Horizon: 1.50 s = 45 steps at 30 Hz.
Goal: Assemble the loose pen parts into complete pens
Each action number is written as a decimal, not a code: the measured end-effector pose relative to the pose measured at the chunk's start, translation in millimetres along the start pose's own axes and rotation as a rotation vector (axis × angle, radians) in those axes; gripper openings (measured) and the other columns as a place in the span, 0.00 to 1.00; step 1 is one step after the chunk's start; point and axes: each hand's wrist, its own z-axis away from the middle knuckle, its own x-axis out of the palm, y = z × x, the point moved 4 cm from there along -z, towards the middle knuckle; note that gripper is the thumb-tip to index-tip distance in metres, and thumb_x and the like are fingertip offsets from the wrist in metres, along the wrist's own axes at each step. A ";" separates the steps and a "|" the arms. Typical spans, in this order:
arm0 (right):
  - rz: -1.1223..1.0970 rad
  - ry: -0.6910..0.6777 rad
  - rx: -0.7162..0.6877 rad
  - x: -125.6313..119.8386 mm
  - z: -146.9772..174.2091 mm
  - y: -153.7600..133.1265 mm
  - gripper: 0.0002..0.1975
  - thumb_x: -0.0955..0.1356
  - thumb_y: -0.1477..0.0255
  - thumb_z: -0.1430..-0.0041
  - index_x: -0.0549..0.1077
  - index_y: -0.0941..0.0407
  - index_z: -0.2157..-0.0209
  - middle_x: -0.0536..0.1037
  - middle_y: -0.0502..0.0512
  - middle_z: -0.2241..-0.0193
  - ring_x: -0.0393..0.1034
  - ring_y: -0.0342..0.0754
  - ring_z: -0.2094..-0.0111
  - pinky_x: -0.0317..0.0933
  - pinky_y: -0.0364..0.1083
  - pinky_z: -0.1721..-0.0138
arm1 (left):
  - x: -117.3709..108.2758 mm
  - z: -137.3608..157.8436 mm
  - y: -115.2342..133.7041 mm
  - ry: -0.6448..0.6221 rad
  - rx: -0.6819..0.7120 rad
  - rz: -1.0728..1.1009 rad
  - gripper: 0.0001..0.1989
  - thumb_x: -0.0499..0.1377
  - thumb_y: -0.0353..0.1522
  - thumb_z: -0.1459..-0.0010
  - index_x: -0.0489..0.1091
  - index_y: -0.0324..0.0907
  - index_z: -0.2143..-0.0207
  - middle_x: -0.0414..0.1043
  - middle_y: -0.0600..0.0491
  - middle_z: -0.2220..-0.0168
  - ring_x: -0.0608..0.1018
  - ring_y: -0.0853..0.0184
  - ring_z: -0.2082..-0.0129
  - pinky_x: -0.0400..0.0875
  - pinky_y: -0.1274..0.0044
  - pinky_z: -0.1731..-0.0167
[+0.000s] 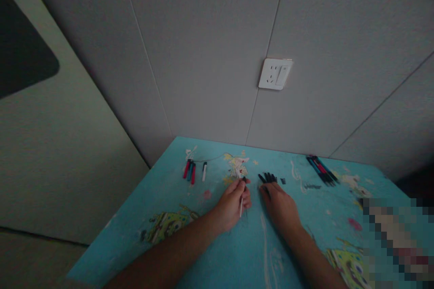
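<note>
My left hand (232, 203) is closed above the middle of the table around a slim pen part. It has a dark end (244, 179) by the thumb and a thin white stem (241, 207) sticking out below the fingers. To its right, my right hand (280, 205) rests low at the table with curled fingers, against a row of several short black pen pieces (269, 177). Its fingertips are partly hidden, so what they pinch, if anything, does not show. A small dark piece (283, 181) lies just right of that row.
Red and blue pen pieces (190, 171) and one white piece with a dark top (204, 171) lie at the left. Several long dark pens (322, 170) lie back right. The turquoise cartoon-print table (224, 257) meets a grey wall (210, 76) with a socket (275, 74).
</note>
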 end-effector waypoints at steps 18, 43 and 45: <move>-1.859 0.260 0.564 -22.4 -5.5 10.3 0.11 0.71 0.65 0.44 0.71 0.53 0.60 0.80 0.53 0.61 0.76 0.46 0.59 0.71 0.48 0.58 | 5.4 4.3 4.9 -0.049 -0.007 -0.054 0.14 0.61 0.40 0.41 0.65 0.41 0.58 0.58 0.59 0.76 0.64 0.75 0.77 0.61 0.81 0.74; -2.137 0.227 0.473 -44.3 1.6 -0.2 0.04 0.67 0.70 0.39 0.74 0.50 0.62 0.78 0.46 0.67 0.72 0.40 0.68 0.67 0.44 0.62 | 8.2 2.6 15.5 -0.057 0.067 -0.097 0.12 0.61 0.37 0.40 0.65 0.41 0.58 0.61 0.58 0.75 0.66 0.74 0.76 0.62 0.80 0.74; -2.159 0.208 0.444 -47.2 1.0 -3.4 0.05 0.67 0.70 0.39 0.74 0.50 0.61 0.77 0.46 0.69 0.69 0.38 0.74 0.66 0.42 0.67 | 5.3 0.0 21.5 -0.035 0.110 -0.067 0.11 0.61 0.36 0.40 0.65 0.41 0.59 0.62 0.58 0.74 0.66 0.74 0.75 0.63 0.80 0.73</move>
